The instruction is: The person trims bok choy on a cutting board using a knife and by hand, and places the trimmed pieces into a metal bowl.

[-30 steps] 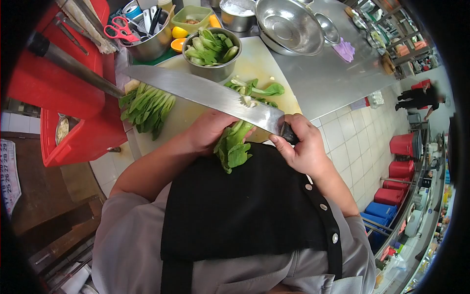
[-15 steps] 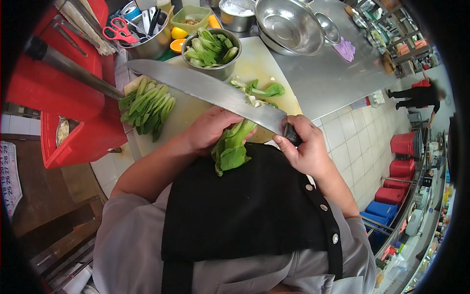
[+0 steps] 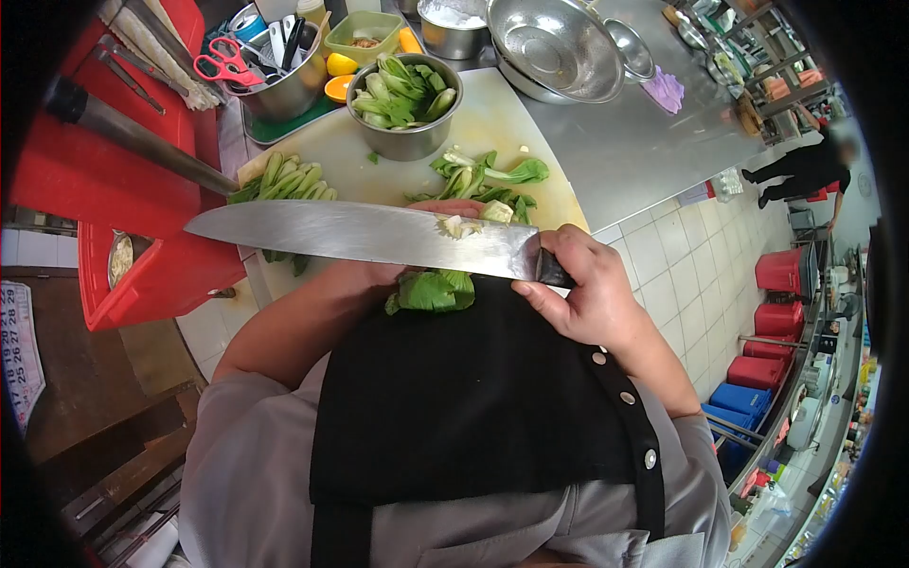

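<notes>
My right hand (image 3: 589, 284) is closed around the black handle of a large kitchen knife (image 3: 350, 230). The broad blade lies almost level across the view, pointing left, with pale trimmings stuck near the handle end. Behind the blade, my left hand (image 3: 383, 273) grips a head of bok choy (image 3: 436, 291); the blade hides most of these fingers. The leaves hang below the blade and its pale base shows above. Beyond, loose bok choy pieces (image 3: 516, 171) lie on the cutting board (image 3: 327, 142). A bunch of bok choy (image 3: 284, 177) rests on the board's left, partly covered by the blade.
A steel pot (image 3: 405, 139) of bok choy stands on the board. Behind it are a utensil pot (image 3: 289, 93) with red scissors (image 3: 225, 62), a green container (image 3: 365, 33) and large steel bowls (image 3: 559, 47). Red bins (image 3: 151, 275) flank the left. Another person (image 3: 810, 166) stands far right.
The knife has swung from a slant to nearly level, its tip coming down and left, now covering more of my left hand and the bok choy. The bok choy's base now shows above the blade.
</notes>
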Available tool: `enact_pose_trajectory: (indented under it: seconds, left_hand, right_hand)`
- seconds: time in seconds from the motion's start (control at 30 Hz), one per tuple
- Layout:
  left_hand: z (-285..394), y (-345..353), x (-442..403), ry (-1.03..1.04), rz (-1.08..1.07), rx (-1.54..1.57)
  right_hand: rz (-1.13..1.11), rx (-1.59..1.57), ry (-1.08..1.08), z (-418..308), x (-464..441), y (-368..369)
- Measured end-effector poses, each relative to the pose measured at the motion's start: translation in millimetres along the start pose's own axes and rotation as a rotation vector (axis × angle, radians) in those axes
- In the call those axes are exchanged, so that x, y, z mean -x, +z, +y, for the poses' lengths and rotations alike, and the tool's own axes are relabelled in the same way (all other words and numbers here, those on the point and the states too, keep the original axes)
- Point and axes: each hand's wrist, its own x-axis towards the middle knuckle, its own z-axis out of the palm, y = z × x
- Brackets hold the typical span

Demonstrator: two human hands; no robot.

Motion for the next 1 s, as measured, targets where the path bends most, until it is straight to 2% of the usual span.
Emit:
enact_pose_trajectory:
  seconds: [0.1, 0.2, 0.3, 0.37, 0.43, 0.5, 0.57, 0.63, 0.67, 0.73, 0.8, 1.0]
  left_hand:
    - [14.3, 8.7, 2.4, -0.071, -0.047, 0.097]
    - [15.1, 14.6, -2.7, 0.026, -0.064, 0.049]
    - [19.1, 12.4, -2.3, -0.031, -0.051, 0.015]
    - [26.2, 14.4, -6.7, -0.245, 0.031, -0.092]
    - [36.5, 24.6, -10.6, -0.33, 0.106, -0.058]
    - [41.7, 38.2, -8.8, -0.283, 0.176, 0.118]
    - [34.5, 25.1, -8.4, -0.262, 0.099, 0.181]
    - [29.2, 19.2, -10.8, -0.26, 0.061, 0.202]
    - [30.8, 12.5, -8.6, -0.417, 0.103, 0.1]
    - [24.1, 18.9, -7.4, -0.177, -0.002, 0.124]
    - [16.3, 10.6, -6.7, -0.056, -0.117, 0.109]
    - [22.1, 10.7, -4.1, -0.165, -0.077, 0.13]
  right_hand:
    - [0.019, 0.011, 0.0, 1.3, 0.3, 2.0]
    - [0.023, -0.009, 0.031, 0.6, 1.3, 1.1]
    - [0.03, -0.034, 0.075, 2.9, 6.7, 0.5]
    - [0.044, -0.071, 0.128, 7.7, 13.0, 1.8]
    - [0.064, -0.132, 0.206, 14.8, 20.1, 3.2]
    - [-0.014, -0.181, 0.314, 21.1, 23.9, -1.6]
    - [-0.064, -0.251, 0.378, 21.5, 24.6, -5.2]
    - [-0.037, -0.257, 0.28, 15.7, 22.1, -5.4]
    - [-0.02, -0.259, 0.234, 11.9, 20.3, -5.1]
    - [-0.031, -0.24, 0.135, 6.0, 14.6, -4.4]
    - [-0.042, -0.207, 0.071, -2.8, 7.9, -6.2]
    - [-0.051, -0.273, 0.034, -2.3, 4.2, -2.6]
